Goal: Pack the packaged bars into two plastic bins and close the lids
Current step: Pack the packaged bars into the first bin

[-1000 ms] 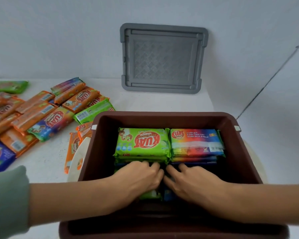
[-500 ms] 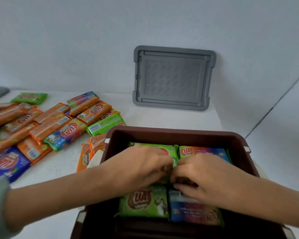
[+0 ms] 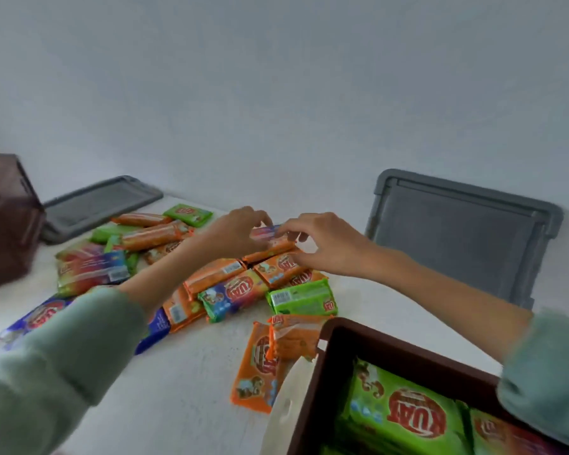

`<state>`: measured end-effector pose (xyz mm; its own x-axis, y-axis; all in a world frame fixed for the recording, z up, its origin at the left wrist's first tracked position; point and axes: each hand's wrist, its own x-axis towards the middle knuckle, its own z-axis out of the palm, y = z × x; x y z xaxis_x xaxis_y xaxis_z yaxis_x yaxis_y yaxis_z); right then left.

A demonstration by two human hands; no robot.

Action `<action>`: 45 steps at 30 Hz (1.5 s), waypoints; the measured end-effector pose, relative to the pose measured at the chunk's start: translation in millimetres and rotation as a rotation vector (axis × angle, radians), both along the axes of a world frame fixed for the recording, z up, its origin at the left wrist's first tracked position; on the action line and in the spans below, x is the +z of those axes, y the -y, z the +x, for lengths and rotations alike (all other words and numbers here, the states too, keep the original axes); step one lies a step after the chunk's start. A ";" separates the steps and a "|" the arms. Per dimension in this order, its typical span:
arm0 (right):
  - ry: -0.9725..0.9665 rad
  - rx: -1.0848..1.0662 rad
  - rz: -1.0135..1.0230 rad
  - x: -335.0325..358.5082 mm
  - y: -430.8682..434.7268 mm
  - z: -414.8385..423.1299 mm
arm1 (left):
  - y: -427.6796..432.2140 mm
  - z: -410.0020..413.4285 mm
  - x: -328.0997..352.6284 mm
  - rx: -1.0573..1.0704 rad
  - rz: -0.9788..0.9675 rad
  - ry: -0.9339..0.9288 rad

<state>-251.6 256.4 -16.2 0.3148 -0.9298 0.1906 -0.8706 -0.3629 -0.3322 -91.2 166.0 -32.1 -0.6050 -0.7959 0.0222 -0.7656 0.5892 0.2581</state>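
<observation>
Item 1, left hand (image 3: 240, 231): reaching over the loose pile; fingers are curling over a multicoloured bar (image 3: 266, 232) at the far top of the pile, thumb underneath, clamping it

Item 2, right hand (image 3: 322, 244): meeting the left hand at the same bar; fingers are bending and standing slightly apart, the forefinger tip touching the bar's right end and lower fingertips resting on an orange bar (image 3: 281, 266); too blurred to tell whether it is gripping

Item 3, loose bars (image 3: 234, 292): orange, green, blue and multicoloured packets are lying overlapped on the white table (image 3: 184, 389), between the two bins

Item 4, near brown bin (image 3: 391, 351): sitting at the lower right, lid off; green bars (image 3: 404, 418) are lying flat inside, a multicoloured one beside them at the right

Item 5, far brown bin (image 3: 7, 218): standing at the left edge, well apart from the hands

Item 6, grey lid (image 3: 457, 238): leaning upright against the wall behind the right forearm

Item 7, second grey lid (image 3: 99, 205): lying flat just beside the far bin
</observation>
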 end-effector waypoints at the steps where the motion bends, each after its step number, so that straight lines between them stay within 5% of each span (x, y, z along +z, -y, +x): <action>1: 0.002 0.024 0.028 -8.9 19.4 6.4 | 11.6 7.7 -12.3 0.061 0.054 0.055; 6: -0.128 0.186 0.245 -56.3 88.2 37.3 | 40.8 48.2 -61.0 0.277 0.217 0.148; 10: -0.205 0.225 0.383 -92.7 100.9 46.1 | 37.4 75.0 -78.0 0.250 0.210 0.162; 17: -0.229 0.232 0.313 -105.1 102.6 47.4 | 35.8 92.5 -88.5 0.207 0.020 0.143; 22: -0.382 0.273 0.237 -101.8 94.9 55.0 | 37.9 82.5 -94.5 0.144 0.036 0.183; 45: -0.318 0.350 0.232 -100.7 90.8 56.8 | 51.7 71.4 -94.6 0.170 0.033 0.055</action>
